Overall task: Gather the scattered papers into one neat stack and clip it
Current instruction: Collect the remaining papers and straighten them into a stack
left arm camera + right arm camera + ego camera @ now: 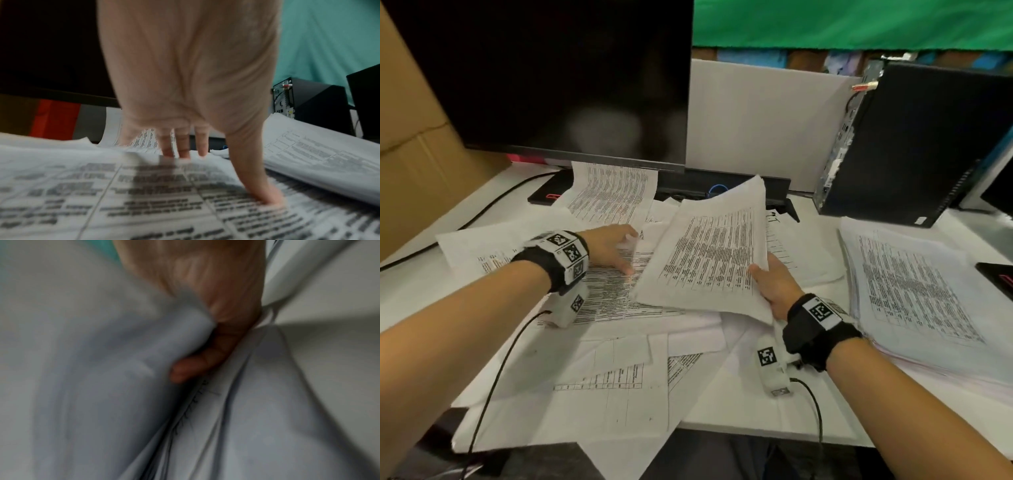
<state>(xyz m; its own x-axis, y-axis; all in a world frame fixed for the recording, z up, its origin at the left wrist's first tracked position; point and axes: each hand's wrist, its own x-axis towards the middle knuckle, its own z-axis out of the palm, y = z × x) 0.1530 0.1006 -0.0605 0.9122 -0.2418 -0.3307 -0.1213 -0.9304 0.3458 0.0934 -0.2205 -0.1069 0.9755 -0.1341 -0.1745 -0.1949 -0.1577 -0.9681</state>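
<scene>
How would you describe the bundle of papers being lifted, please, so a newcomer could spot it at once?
Start at the big black monitor at the back of the desk and drop to the paper-strewn area below its right corner. There the right hand grips a bundle of printed sheets by its near right corner. Unlike the flat papers around it, it is tilted up off the desk.

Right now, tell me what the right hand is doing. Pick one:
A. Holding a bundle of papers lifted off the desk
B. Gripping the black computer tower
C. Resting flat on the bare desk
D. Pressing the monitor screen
A. In the head view the right hand grips the near corner of a bundle of papers tilted up above the loose sheets, while the left hand rests its fingers on the sheets lying flat.
</scene>
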